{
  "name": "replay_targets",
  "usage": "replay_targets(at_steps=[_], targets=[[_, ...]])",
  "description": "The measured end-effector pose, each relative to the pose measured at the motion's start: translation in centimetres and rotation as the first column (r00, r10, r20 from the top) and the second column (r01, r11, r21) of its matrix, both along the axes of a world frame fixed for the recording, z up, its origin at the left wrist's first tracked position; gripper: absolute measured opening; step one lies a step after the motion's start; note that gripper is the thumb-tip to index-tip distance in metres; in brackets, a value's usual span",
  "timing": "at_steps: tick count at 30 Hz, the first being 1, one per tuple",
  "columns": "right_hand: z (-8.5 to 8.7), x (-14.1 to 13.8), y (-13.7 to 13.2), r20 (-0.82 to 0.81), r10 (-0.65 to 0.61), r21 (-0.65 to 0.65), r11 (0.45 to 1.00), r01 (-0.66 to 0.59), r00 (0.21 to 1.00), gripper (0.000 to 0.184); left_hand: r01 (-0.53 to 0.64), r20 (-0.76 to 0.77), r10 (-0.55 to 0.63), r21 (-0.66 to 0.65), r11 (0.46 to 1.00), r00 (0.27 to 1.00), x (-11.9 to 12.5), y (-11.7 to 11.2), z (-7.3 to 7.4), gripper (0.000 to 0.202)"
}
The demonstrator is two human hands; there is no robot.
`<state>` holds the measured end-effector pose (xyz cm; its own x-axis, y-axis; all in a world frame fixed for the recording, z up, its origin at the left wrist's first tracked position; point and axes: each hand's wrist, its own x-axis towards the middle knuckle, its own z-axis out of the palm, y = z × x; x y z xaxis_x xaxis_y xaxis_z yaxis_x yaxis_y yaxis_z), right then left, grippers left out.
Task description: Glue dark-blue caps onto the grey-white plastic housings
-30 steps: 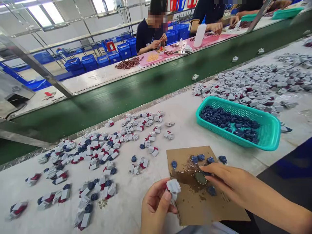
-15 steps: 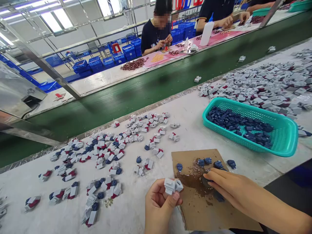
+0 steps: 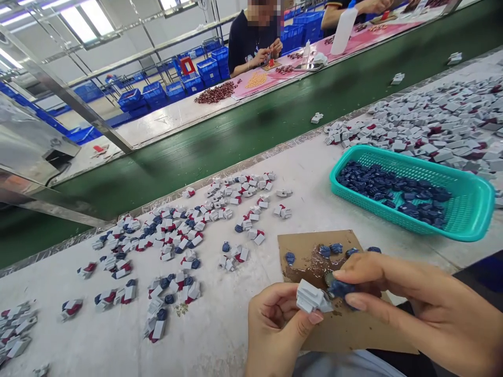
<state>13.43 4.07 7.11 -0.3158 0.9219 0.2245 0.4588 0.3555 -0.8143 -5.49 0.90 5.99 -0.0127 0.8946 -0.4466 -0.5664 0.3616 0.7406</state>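
My left hand (image 3: pixel 277 327) pinches a small grey plastic piece (image 3: pixel 310 297) at the bottom centre. My right hand (image 3: pixel 396 293) grips a small dark blue piece (image 3: pixel 340 288) between thumb and fingers and holds it against the grey piece. Both hands hover over a brown cardboard sheet (image 3: pixel 302 246) stained with dark glue, where several loose blue pieces (image 3: pixel 330 249) lie. Left of the cardboard, several assembled grey, red and blue pieces (image 3: pixel 176 241) are spread on the white table (image 3: pixel 220 340).
A teal basket (image 3: pixel 471 214) holding dark blue pieces stands at the right. A heap of grey pieces (image 3: pixel 432 125) lies behind it. A green conveyor belt (image 3: pixel 220 141) runs across. Beyond it other people sit working, with blue crates (image 3: pixel 157 94) behind them.
My right hand has lifted off the glue patch with a blue piece and brought it to the grey piece. My left hand has turned the grey piece toward it.
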Motion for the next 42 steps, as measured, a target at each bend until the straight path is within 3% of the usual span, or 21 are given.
replay_targets(at_steps=[6, 12, 18, 22, 25, 28, 30, 32, 34, 36, 38, 39, 40, 42], targets=[[-0.4, 0.0, -0.4, 0.035, 0.051, 0.015, 0.999, -0.051, 0.998, 0.023, 0.007, 0.076, -0.005, -0.015, 1.000, 0.997, 0.3, -0.3, 0.1, 0.027], [-0.1, -0.2, -0.8, 0.038, 0.013, -0.026, 1.000, -0.012, 0.999, 0.012, 0.008, 0.093, -0.008, -0.002, 1.000, 0.996, 0.3, -0.1, 0.2, 0.026], [0.7, -0.7, -0.5, 0.021, 0.104, -0.199, 0.975, -0.097, 0.994, 0.020, 0.045, -0.031, -0.044, 0.056, 0.997, 0.999, 0.2, -0.1, 0.4, 0.026], [1.1, -1.1, -0.3, -0.042, 0.055, -0.327, 0.943, -0.066, 0.998, 0.028, 0.065, -0.058, -0.060, 0.101, 0.993, 0.997, 0.3, -0.5, -0.7, 0.024], [1.1, -1.4, 0.2, -0.071, 0.097, -0.396, 0.911, -0.117, 0.993, 0.030, 0.110, -0.106, -0.094, 0.160, 0.981, 0.990, -0.1, -0.3, -1.7, 0.015], [0.8, -1.5, 0.6, -0.106, 0.170, -0.501, 0.842, -0.201, 0.980, 0.030, 0.328, -0.294, -0.263, 0.199, 0.923, 0.919, -1.2, 0.4, -1.9, 0.013], [0.5, -1.6, 0.7, -0.156, 0.211, -0.570, 0.779, -0.263, 0.965, 0.032, 0.464, -0.458, -0.330, 0.218, 0.859, 0.825, -2.0, 0.8, -1.8, 0.032], [0.2, -1.7, 0.8, -0.187, 0.221, -0.607, 0.740, -0.289, 0.957, 0.033, 0.533, -0.577, -0.301, 0.286, 0.796, 0.759, -2.4, 0.9, -1.8, 0.046], [0.0, -1.9, 1.0, -0.207, 0.217, -0.611, 0.733, -0.299, 0.954, 0.032, 0.534, -0.633, -0.213, 0.372, 0.759, 0.744, -2.3, 0.8, -2.0, 0.035], [-0.1, -2.5, 1.5, -0.248, 0.151, -0.578, 0.770, -0.271, 0.957, 0.037, 0.499, -0.654, -0.115, 0.439, 0.747, 0.748, -1.9, 0.7, -2.3, 0.025], [0.0, -3.5, 2.1, -0.303, -0.042, -0.548, 0.825, -0.139, 0.952, 0.047, 0.463, -0.673, -0.022, 0.484, 0.743, 0.739, -1.4, 0.6, -2.5, 0.032], [0.2, -4.2, 2.5, -0.325, -0.170, -0.565, 0.824, -0.047, 0.930, 0.052, 0.458, -0.684, 0.014, 0.502, 0.734, 0.729, -1.1, 0.6, -2.5, 0.035], [0.5, -5.1, 2.7, -0.337, -0.285, -0.609, 0.793, 0.022, 0.897, 0.057, 0.460, -0.694, 0.042, 0.520, 0.720, 0.719, -0.9, 0.7, -2.5, 0.037], [1.2, -6.8, 3.1, -0.351, -0.394, -0.725, 0.688, 0.019, 0.849, 0.063, 0.474, -0.709, 0.082, 0.548, 0.690, 0.701, -0.5, 0.8, -2.4, 0.040]])
